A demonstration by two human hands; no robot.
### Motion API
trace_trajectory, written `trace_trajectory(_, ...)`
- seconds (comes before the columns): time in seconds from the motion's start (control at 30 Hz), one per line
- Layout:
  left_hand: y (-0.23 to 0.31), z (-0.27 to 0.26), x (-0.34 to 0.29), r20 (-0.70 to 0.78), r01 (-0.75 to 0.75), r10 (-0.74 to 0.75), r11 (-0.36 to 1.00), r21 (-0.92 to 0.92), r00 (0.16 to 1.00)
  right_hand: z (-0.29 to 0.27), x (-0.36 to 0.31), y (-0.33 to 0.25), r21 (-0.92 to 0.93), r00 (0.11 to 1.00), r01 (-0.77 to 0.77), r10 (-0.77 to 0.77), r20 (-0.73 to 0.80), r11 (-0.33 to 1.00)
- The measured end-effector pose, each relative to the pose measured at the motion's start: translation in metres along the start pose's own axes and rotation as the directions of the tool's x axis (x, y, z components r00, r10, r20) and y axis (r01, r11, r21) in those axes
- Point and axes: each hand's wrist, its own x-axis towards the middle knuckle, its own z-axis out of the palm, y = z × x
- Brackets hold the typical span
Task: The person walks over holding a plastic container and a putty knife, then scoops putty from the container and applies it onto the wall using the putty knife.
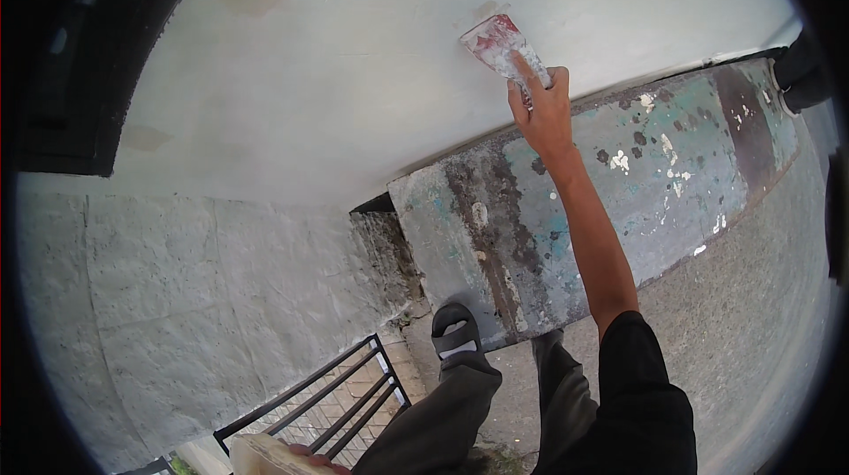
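Observation:
My right hand [544, 112] grips a putty knife [495, 37] with a wide red blade smeared with white filler. The index finger lies along the knife, and its blade edge is against the pale wall [354, 59], beside a small beige patch [485, 10]. At the lower edge, only the fingers of my left hand [316, 458] show, closed round a pale, cream-coloured board-like piece [270, 457]. Most of that hand and part of the piece are cut off by the picture's edge.
A paint-spotted concrete ledge [566, 210] runs along the wall's foot; my sandalled foot [455, 329] is at its near end. A black metal railing [345, 391] stands lower left beside a rough grey wall [168, 289]. Another person's dark-clad leg [803, 72] is far right.

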Motion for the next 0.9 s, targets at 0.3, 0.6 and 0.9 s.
trace_trajectory(0.3, -0.008, 0.007, 0.000, 0.111, 0.118, -0.109, 0.990, -0.071, 0.988, 0.021, -0.004, 0.016, 0.032, 0.997, -0.043, 0.041, 0.061, 0.999)
trace_trajectory(0.6, -0.014, 0.014, 0.000, 0.057, 0.047, -0.047, 0.999, 0.003, 0.997, -0.018, -0.008, -0.007, 0.072, 0.998, 0.037, -0.034, -0.045, 0.997)
trace_trajectory(0.9, -0.014, 0.015, 0.008, 0.160, 0.157, -0.131, 0.974, -0.161, 0.978, 0.007, 0.002, -0.009, -0.003, 0.984, -0.169, 0.169, 0.065, 0.986)
